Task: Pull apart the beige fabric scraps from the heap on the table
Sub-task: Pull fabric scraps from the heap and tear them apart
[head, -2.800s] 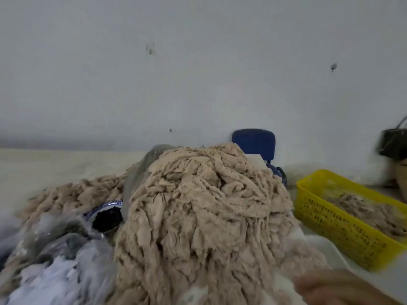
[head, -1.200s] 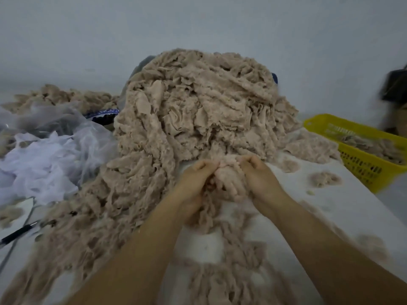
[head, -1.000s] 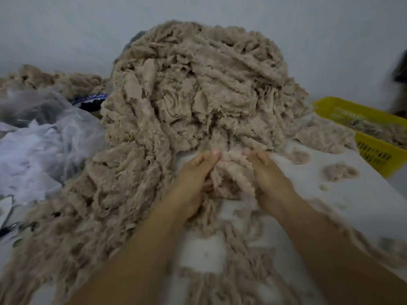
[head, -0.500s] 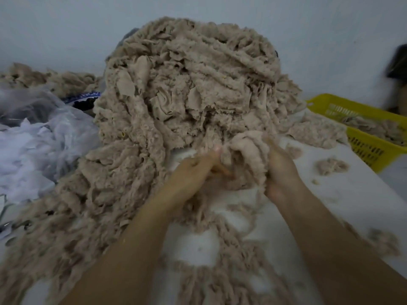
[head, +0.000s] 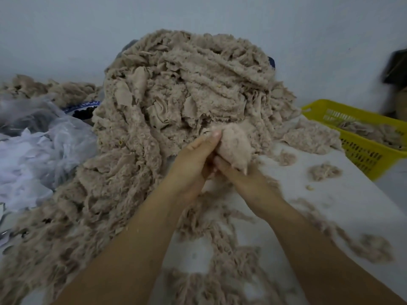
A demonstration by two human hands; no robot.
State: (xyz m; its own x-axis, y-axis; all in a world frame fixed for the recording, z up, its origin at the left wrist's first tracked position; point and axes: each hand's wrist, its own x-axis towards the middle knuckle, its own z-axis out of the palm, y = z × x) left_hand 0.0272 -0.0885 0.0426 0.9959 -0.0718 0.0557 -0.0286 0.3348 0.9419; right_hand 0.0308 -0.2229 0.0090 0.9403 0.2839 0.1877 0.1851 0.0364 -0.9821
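Pinching hands: left hand (head: 193, 164) and right hand (head: 248, 181) — fingers (head: 214, 135) curled round fuzzy beige scrap clump (head: 235, 146), to part it.
Heap: beige fabric-scrap pile (head: 187, 84) — source, just behind.

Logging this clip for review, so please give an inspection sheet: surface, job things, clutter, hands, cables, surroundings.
Surface: white table, strewn with beige lint and small clumps.
Job's things: tall heap of beige scraps; one clump held at its front.
Clutter: plastic bags of white fabric at left; yellow basket holding scraps at right.
Grippers: left hand and right hand both grip the clump.
Cables: nothing seen.
Surroundings: plain wall; second beige pile back left; blurred dark object far right.
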